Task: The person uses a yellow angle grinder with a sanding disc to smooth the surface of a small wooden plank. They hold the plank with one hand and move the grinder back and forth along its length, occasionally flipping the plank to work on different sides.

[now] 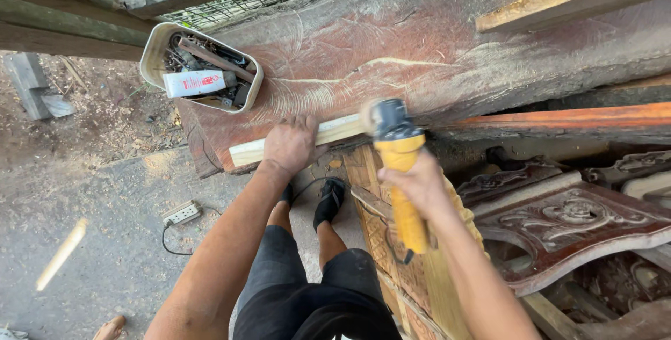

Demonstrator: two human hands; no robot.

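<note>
Under the left hand (290,144): pale wood strip (335,130), pressed flat (light, stiff, likely springy when unsupported). In the right hand (418,185), clenched: yellow angle grinder (400,165), weighty; best gripped mid-body, disc just beyond the strip.

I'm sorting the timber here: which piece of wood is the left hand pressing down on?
The left hand presses the pale narrow strip lying along the near edge of the big reddish slab. Unlike the dark carved pieces at right, it is light and plain.
</note>
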